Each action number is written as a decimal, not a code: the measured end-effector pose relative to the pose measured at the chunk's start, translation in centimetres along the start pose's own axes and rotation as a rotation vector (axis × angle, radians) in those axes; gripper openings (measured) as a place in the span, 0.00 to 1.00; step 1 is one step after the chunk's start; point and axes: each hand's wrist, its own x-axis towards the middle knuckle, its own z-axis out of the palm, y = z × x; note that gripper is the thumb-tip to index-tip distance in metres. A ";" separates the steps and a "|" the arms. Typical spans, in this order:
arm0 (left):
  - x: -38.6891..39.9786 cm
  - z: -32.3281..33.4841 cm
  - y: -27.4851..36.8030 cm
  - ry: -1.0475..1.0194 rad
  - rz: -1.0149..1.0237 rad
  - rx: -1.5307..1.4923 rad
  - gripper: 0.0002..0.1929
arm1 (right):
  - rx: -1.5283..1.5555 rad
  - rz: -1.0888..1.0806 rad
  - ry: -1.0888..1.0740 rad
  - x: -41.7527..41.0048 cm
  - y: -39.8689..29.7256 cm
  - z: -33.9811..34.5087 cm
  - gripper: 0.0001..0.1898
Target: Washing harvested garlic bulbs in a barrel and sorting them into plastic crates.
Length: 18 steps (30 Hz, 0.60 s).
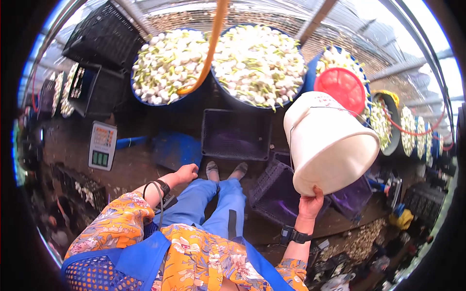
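My right hand (pixel 309 203) grips the rim of a white plastic bucket (pixel 316 127). The bucket is tilted, its mouth facing down and to the right, with a wire handle along its side; no contents show in the visible interior. My left hand (pixel 187 172) is loosely curled above my left leg, with nothing seen in it. Ahead of my feet lies a dark plastic crate (pixel 236 134). Beyond it stand a left blue barrel (pixel 135 89) and a middle blue barrel (pixel 251 103), both heaped with garlic bulbs (pixel 258 62) on short green stems.
A red plastic basin (pixel 340 89) rests on garlic in another barrel at right. Purple crates (pixel 273 196) lie beside my right leg. At left are a digital scale (pixel 102 145), a blue flat tool (pixel 176 147) and stacked black crates (pixel 103 36). An orange hose (pixel 213 47) hangs ahead.
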 end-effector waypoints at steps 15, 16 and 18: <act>-8.7 -2.5 11.0 0.385 0.084 -1.454 0.52 | -0.671 0.536 -0.403 3.1 17.8 12.4 0.25; -9.0 -3.9 11.4 0.456 0.164 -1.479 0.49 | -0.692 0.579 -0.458 2.3 18.7 13.5 0.24; -9.9 -6.0 12.0 0.740 0.091 -1.454 0.34 | -0.702 0.589 -0.552 1.2 20.4 16.1 0.22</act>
